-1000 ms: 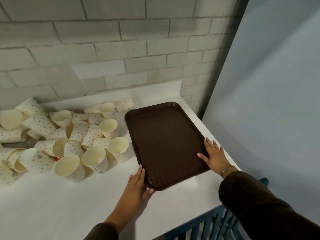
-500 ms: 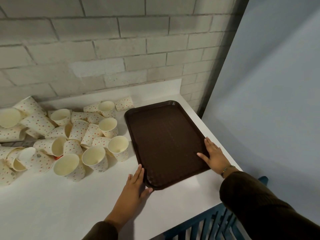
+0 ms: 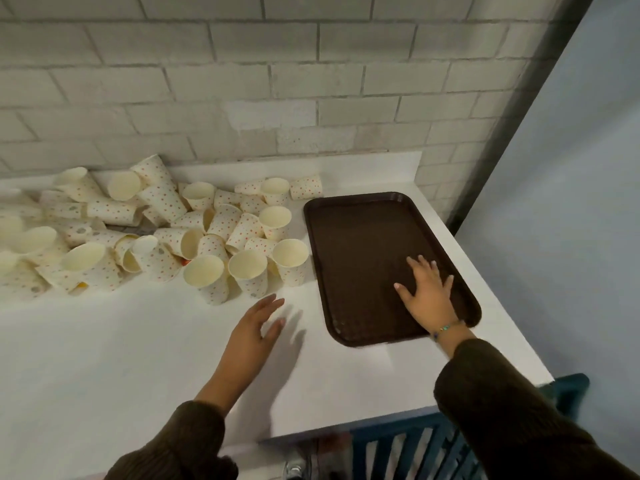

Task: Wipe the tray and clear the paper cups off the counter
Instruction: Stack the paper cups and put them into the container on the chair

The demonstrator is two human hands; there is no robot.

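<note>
From where I watch, the far-left part of the paper cups (image 3: 194, 233) runs off the frame edge, so I cannot count the heap. Several cups lie under others and only their rims or dotted sides show. A small orange scrap peeks out between two front cups; I cannot tell what it is. Below the counter edge, something metallic is blurred beyond reading.

The brown tray (image 3: 363, 244) lies flat at the right end of the white counter (image 3: 121, 358), its long side running away from me, its left rim just beside the nearest upright cups. My right hand (image 3: 427, 292) rests palm-down on the tray's near right part, fingers spread, holding nothing; a thin beaded bracelet (image 3: 445, 329) sits at the wrist, above a dark brown sleeve (image 3: 502, 403). My left hand (image 3: 254, 327) is over bare counter between the cups and the tray, fingers loosely apart and empty; whether it touches the surface I cannot tell, and it is slightly smeared.

The counter has a low white upstand against a grey block wall (image 3: 311, 81). A pale blue wall (image 3: 571, 202) closes the right side. Blue slatted woodwork (image 3: 415, 448) shows below the counter's front edge.
</note>
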